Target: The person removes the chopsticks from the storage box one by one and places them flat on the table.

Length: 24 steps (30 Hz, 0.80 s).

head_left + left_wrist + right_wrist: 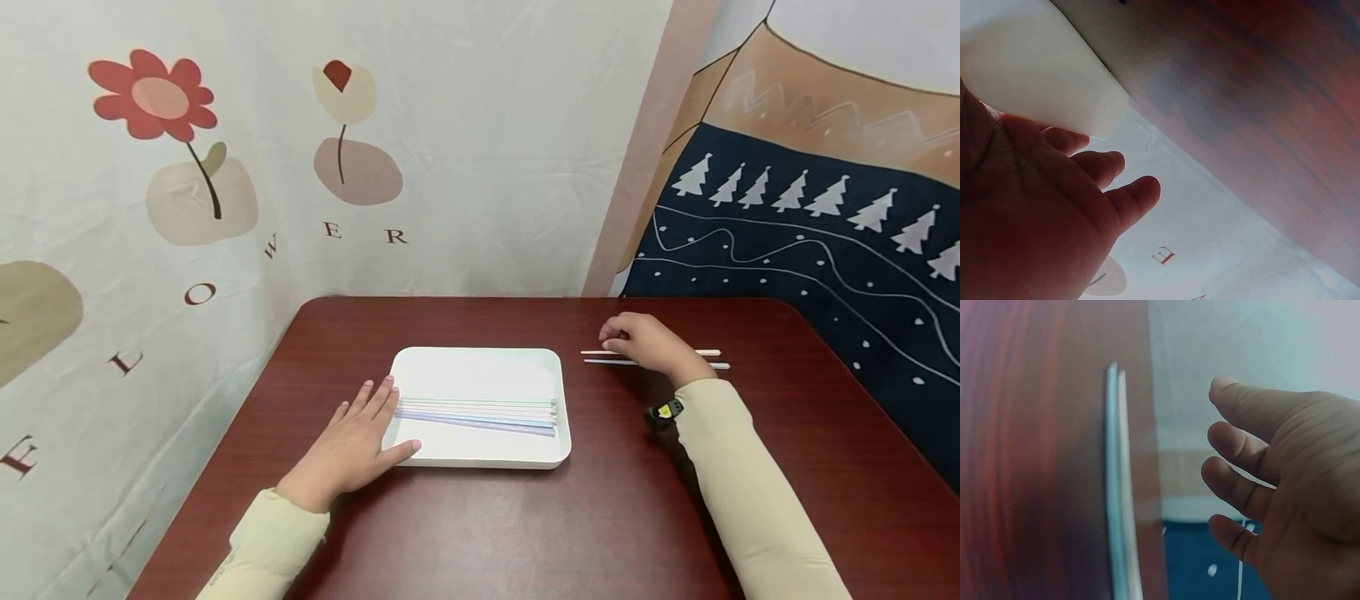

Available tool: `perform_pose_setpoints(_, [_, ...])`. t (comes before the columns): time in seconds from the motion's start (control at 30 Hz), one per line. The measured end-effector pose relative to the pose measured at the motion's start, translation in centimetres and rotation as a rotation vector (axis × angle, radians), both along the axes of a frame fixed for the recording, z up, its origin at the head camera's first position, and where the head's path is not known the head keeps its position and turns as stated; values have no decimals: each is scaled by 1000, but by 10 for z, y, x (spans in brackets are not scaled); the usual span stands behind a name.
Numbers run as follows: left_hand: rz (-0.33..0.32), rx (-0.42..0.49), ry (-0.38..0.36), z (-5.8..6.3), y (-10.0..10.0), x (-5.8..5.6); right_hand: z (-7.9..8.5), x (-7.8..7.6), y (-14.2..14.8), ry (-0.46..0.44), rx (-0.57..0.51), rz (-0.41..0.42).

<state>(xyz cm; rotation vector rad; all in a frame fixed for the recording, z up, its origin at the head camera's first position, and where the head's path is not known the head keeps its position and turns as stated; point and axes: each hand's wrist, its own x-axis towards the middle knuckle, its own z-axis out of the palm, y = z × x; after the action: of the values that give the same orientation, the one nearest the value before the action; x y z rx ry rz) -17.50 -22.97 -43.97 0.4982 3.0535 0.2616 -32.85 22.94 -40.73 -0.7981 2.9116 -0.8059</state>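
On the table lies a white tray [476, 372] with several pastel chopsticks [480, 408] side by side across it. My left hand [352, 446] rests against the tray's left rim, fingers spread and straight, thumb over the front left corner. To the right of the tray, my right hand [648, 343] hovers over two chopsticks, its fingers loosely bent with nothing between them. One of the pair is a cream chopstick [1126, 487], the other a pale blue chopstick [1113, 487]; they lie nearly parallel. In the head view the right hand hides their middle.
The dark red wooden table [480, 533] extends around the tray. Behind it hangs a pale cloth [495, 167] printed with flowers and letters. A dark blue cloth [750, 242] with white trees hangs at the right. A small black device [663, 414] sits on my right wrist.
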Motion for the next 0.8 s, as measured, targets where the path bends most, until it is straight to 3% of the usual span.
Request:
perform_pose_setpoints(0.3, [-1, -4, 8, 1, 1, -1, 14, 2, -43, 6, -13, 19])
perform_pose_setpoints(0.57, [-4, 0, 2, 0, 1, -2, 16, 6, -77, 0, -18, 57])
perform_pose_setpoints(0.8, [-2, -7, 3, 0, 1, 0, 18, 10, -103, 30, -33, 139])
